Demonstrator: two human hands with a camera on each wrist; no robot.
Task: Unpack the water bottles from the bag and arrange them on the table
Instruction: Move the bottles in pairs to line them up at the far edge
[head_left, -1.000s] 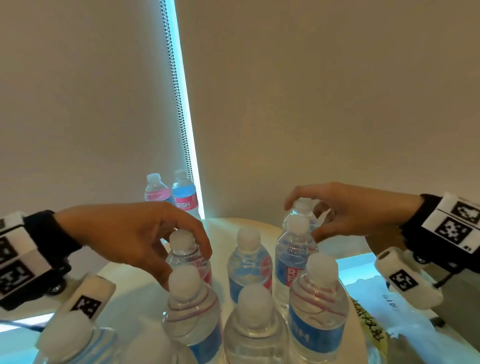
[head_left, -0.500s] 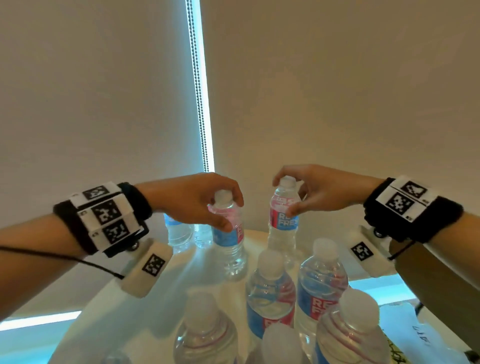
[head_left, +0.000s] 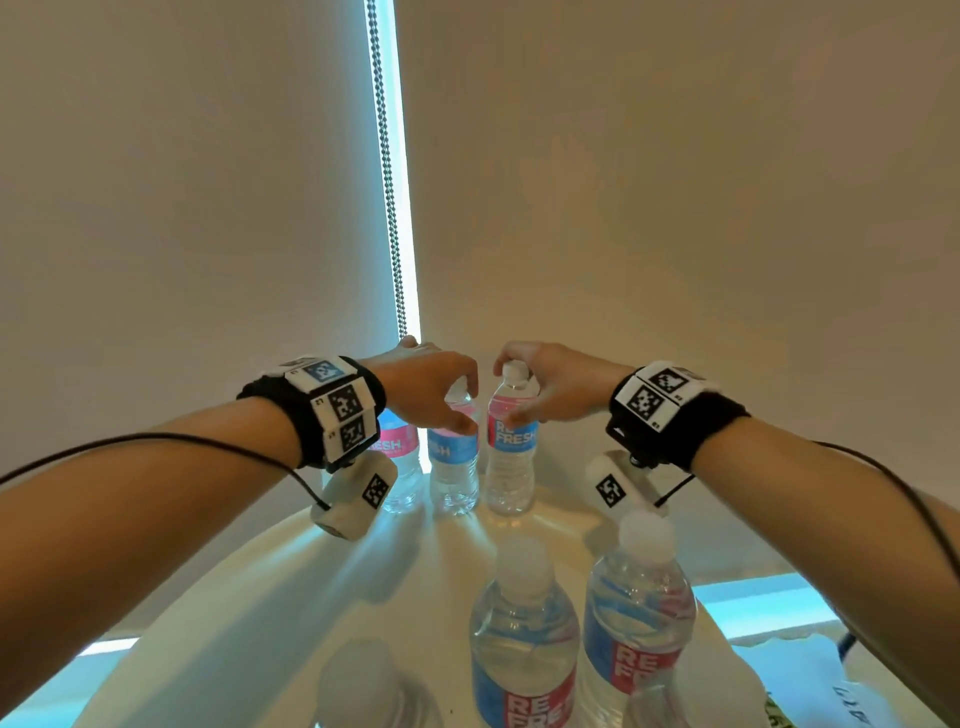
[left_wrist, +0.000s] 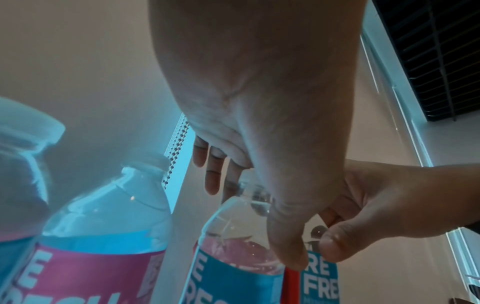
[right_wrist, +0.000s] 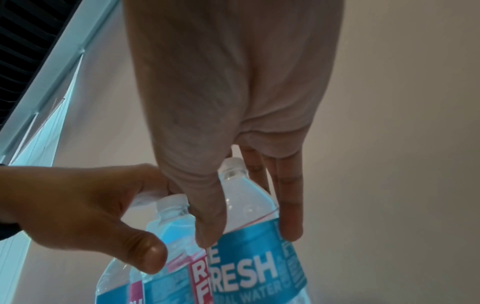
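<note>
While two capped water bottles stand blurred at the bottom centre of the head view, the left one (head_left: 524, 639) with a blue-and-red label and the right one (head_left: 636, 618) just beside it, a third cap (head_left: 358, 675) shows out of focus at the lower left. All rest on the pale round table (head_left: 249, 613). At the lower right corner lies part of a white bag (head_left: 810, 675) with printed marks.

Higher in the frame both forearms reach inward, each with a black wristband carrying square markers and a white camera block below it. Toward the middle of the frame, at the table's far edge, three bottles stand upright in a row. The left hand (head_left: 423, 389) curls over the neck of the middle bottle (head_left: 453, 467), thumb at its shoulder and fingers bent down behind the cap; the left wrist view shows this grip (left_wrist: 272, 185) around the clear neck. The right hand (head_left: 556, 387) holds the right bottle (head_left: 511, 457) near its top, thumb on the near side and fingers on the far side, as the right wrist view confirms (right_wrist: 233, 164). These two bottles stand just beside each other, their bases on the table. The leftmost bottle (head_left: 397, 457), with a pink label, is partly hidden by the left wrist.

Behind them hang pale roller blinds (head_left: 182, 208), with a bead chain (head_left: 385, 171) in the bright gap between.
</note>
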